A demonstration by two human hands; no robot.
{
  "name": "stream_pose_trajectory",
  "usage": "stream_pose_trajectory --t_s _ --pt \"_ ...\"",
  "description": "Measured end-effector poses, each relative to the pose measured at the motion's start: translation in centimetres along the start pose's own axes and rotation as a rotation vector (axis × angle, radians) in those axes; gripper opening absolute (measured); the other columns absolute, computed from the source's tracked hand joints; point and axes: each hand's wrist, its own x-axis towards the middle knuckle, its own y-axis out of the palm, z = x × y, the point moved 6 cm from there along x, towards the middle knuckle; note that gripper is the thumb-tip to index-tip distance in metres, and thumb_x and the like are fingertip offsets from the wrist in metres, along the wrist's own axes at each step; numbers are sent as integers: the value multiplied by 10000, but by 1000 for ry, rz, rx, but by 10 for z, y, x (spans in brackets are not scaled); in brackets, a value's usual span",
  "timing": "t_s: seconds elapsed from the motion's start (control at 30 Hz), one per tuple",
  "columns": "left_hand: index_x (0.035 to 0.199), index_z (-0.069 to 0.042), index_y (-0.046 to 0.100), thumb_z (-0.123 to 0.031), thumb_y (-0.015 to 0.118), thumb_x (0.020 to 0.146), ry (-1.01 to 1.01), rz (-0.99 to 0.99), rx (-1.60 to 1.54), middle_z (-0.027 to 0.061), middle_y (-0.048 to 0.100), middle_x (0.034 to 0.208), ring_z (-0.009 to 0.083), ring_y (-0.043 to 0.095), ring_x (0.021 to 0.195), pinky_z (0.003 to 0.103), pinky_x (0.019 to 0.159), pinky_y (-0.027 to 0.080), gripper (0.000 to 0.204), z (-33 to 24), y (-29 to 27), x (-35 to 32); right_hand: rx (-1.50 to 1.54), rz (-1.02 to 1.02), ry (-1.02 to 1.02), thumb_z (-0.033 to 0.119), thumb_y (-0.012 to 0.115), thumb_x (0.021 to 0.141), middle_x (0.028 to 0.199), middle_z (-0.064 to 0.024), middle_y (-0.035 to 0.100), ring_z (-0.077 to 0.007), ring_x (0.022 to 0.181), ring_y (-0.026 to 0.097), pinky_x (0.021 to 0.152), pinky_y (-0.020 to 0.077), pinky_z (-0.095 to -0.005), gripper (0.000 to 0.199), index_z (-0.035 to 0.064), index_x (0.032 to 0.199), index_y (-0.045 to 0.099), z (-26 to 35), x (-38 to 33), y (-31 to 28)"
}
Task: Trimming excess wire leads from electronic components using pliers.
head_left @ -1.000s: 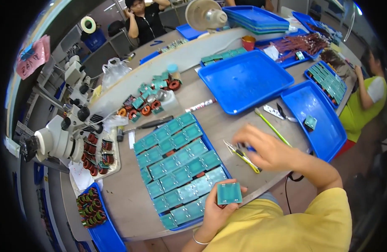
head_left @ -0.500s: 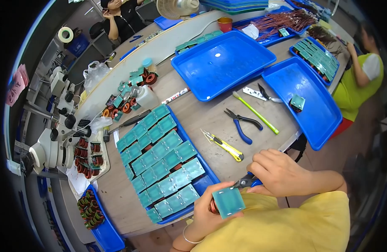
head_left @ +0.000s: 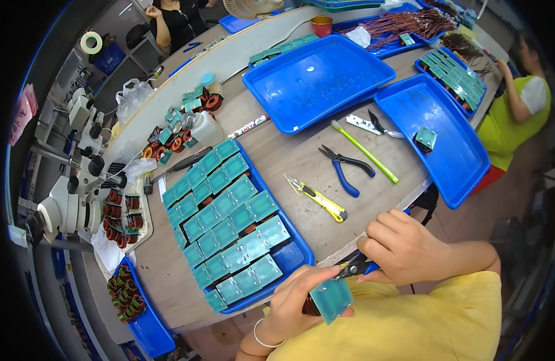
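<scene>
My left hand (head_left: 289,304) is closed around a coil with a square green circuit board (head_left: 331,301). The board's flat face is tilted, and copper windings show partly behind it. In my right hand (head_left: 403,246) is a pair of blue-handled cutters (head_left: 352,268). Its dark jaws meet the board's upper edge near my left fingertips; whether they grip a lead cannot be made out. To the left of my hands lies a blue tray (head_left: 301,256) with rows of similar board-topped coils (head_left: 223,231).
A yellow utility knife (head_left: 318,200), blue-black pliers (head_left: 348,168) and a green brush (head_left: 367,151) lie on the table. Beyond are a large blue tray (head_left: 319,78) and another tray (head_left: 437,108) holding one coil (head_left: 425,139). Microscopes (head_left: 64,204) stand at left. A co-worker (head_left: 521,114) is at right.
The held board has tilted and turned slightly in my left hand. The cutters remain at its top edge, with my right hand a little further right. The whole view has shifted slightly.
</scene>
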Motion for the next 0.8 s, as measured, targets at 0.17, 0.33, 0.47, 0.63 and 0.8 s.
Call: stream_pose_trajectory --t_s 0.17,0.33,0.47,0.63,0.8 --pt "1075 39 531 -194 831 579 155 -15 25 104 603 793 194 561 632 268 545 450 625 -12 -2 4 -32 -14 -14 403 663 698 719 -85 410 -228 642 431 585 360 -315 442 15 819 489 6 -2 0" --pt "1072 46 532 -183 822 588 89 77 47 99 586 769 198 561 634 274 556 454 610 -18 0 6 -41 -168 -11 384 645 726 660 -60 400 -201 598 436 537 362 -295 382 58 707 446 7 -10 4" --pt "1059 51 537 -181 815 595 72 106 106 97 579 768 199 559 639 270 562 452 589 -21 2 5 -18 -172 -17 407 700 660 684 -92 451 -241 594 484 541 401 -330 446 28 747 481 6 -16 15" --pt "1021 26 556 -233 823 582 52 137 115 97 594 763 199 562 630 268 566 454 575 -22 5 4 12 -229 -4 427 681 680 673 -95 448 -245 566 471 520 393 -336 454 28 744 476 5 -25 21" --pt "1050 34 548 -182 806 609 49 123 56 96 579 756 201 556 637 275 569 447 554 -22 6 2 121 -245 -10 452 645 714 685 -97 443 -248 578 460 525 374 -336 467 19 790 487 15 -17 3"
